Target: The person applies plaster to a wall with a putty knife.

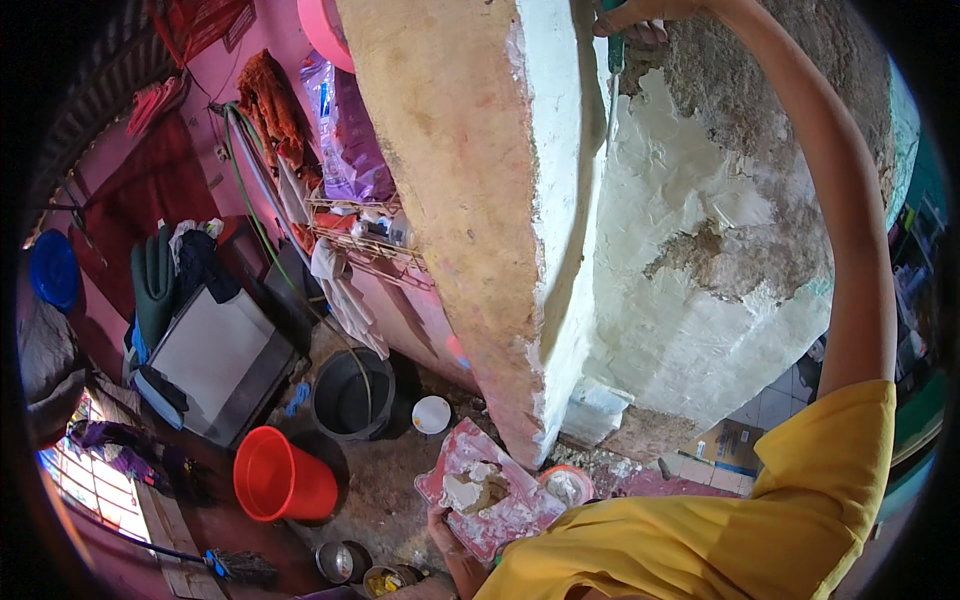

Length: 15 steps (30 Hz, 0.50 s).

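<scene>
My right hand (645, 14) is raised high at the top edge, fingers closed round the green handle of a putty knife (614, 57). The thin blade points down along the inner corner beside the wall with patchy white plaster (640, 150). Part of that hand is cut off by the frame. Low down, my left hand (447, 530) grips the near left edge of a flat reddish board (515, 515) smeared with white. A lump of pale plaster (463, 492) sits on the board. Most of the left fingers are hidden beneath it.
A wall end (450, 200) juts out between two areas. On the left floor stand a red bucket (284, 475), a black tub (350, 395) and a white lid-like disc (431, 414). A pink-rimmed container (567, 486) is beside the board. A wire rack (370, 240) hangs left.
</scene>
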{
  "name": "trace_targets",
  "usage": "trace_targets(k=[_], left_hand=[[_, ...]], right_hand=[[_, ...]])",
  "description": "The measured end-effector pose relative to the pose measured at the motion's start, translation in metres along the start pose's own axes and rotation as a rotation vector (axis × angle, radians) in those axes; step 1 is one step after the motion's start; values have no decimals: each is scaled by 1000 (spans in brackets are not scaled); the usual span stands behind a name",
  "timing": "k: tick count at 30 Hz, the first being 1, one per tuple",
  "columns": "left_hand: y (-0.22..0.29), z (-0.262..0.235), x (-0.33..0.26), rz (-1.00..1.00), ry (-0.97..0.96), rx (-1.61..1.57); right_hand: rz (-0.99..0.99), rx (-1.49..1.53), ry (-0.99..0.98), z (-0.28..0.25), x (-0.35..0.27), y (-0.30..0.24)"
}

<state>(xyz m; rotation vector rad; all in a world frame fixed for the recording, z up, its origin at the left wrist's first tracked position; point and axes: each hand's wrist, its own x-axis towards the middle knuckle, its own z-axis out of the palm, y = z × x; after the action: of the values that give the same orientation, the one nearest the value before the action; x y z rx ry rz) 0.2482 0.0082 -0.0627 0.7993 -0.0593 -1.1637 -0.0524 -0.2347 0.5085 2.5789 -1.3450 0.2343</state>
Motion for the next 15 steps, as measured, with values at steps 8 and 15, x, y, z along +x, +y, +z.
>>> trace_targets(k=[8,15], left_hand=[[6,2,-7,5,-1,-26],[-1,-7,15,50,-7,105]], right_hand=[[-55,-71,51,10,7,7],[34,-145,56,-7,-14,1]])
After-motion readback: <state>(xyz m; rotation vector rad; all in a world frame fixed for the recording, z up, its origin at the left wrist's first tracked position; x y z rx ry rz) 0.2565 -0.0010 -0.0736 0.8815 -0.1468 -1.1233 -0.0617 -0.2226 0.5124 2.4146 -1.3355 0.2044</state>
